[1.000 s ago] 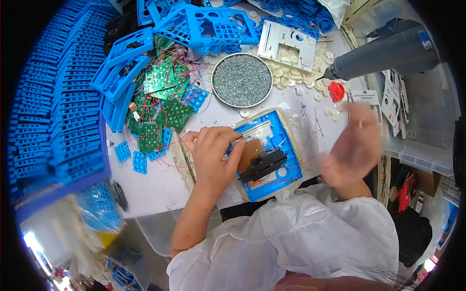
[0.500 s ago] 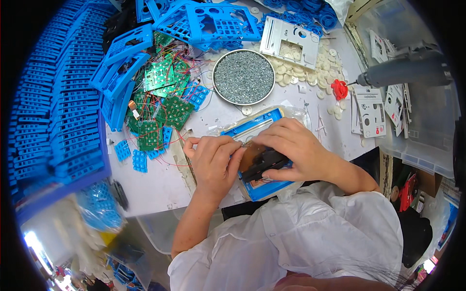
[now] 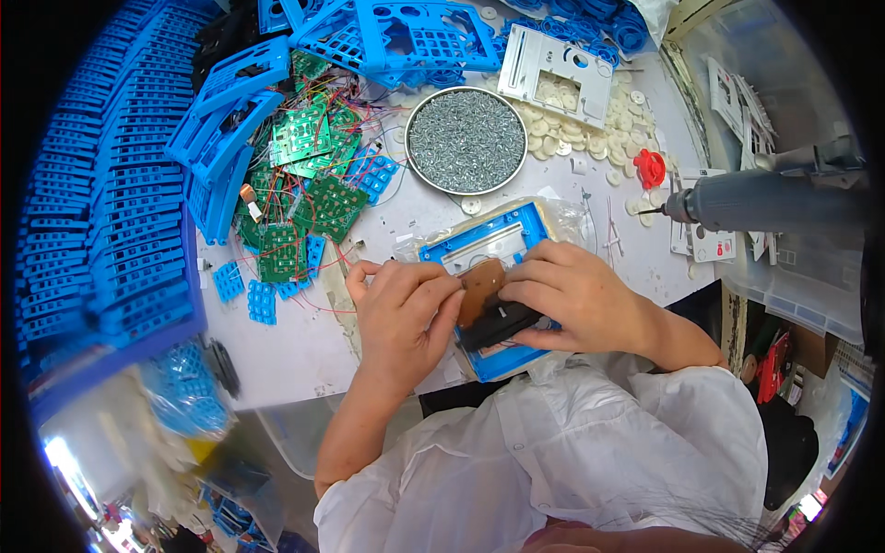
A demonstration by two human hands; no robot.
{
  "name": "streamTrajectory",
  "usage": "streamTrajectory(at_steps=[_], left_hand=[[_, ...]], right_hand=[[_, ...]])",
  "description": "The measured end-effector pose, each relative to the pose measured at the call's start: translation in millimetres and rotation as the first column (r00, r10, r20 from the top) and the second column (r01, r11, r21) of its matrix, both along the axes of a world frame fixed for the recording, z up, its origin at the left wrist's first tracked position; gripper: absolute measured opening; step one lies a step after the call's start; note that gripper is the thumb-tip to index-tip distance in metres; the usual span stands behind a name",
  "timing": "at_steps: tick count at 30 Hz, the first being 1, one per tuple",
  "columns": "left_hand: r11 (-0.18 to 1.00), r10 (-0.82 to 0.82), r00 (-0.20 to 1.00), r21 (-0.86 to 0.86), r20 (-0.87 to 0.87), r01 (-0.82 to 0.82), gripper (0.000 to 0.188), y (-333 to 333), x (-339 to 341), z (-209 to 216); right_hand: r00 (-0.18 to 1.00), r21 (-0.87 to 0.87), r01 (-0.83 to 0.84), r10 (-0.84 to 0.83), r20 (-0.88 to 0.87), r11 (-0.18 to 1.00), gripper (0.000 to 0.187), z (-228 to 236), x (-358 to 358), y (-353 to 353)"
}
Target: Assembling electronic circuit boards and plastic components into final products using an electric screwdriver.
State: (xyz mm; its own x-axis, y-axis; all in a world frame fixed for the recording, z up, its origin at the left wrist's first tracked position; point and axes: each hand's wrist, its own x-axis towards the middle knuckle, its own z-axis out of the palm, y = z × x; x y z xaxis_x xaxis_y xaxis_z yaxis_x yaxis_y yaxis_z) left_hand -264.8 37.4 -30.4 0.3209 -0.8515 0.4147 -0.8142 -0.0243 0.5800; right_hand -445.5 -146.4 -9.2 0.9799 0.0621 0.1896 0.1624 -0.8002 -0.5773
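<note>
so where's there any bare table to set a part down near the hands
Barest patch: white table left of the left hand, below the green circuit boards. A smaller strip lies between the screw dish and the blue frame. The white discs and the blue housings are crowded.

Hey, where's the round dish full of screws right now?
In the head view the round metal dish of screws sits on the table above the hands, just beyond the blue frame being worked on, with green circuit boards to its left.
</note>
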Motion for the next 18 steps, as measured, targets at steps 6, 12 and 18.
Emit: streamTrajectory(at_steps=[6, 12, 18], left_hand=[[0.992, -0.096, 0.993, 0.071, -0.067, 0.101, 0.013, -5, 12, 9], [0.981, -0.140, 0.986, 0.121, -0.091, 0.150, 0.011, -11, 25, 11], [0.955, -0.239, 0.963, 0.150, -0.126, 0.257, 0.015, -15, 38, 9]], right_hand=[[0.994, 0.016, 0.105, -0.106, 0.041, 0.994, 0.057, 0, 6, 3], [0.999, 0.118, 0.009, -0.014, 0.045, 0.993, 0.058, 2, 16, -6], [1.000, 0.108, 0.021, -0.019, -0.018, 0.994, 0.062, -1, 26, -8]])
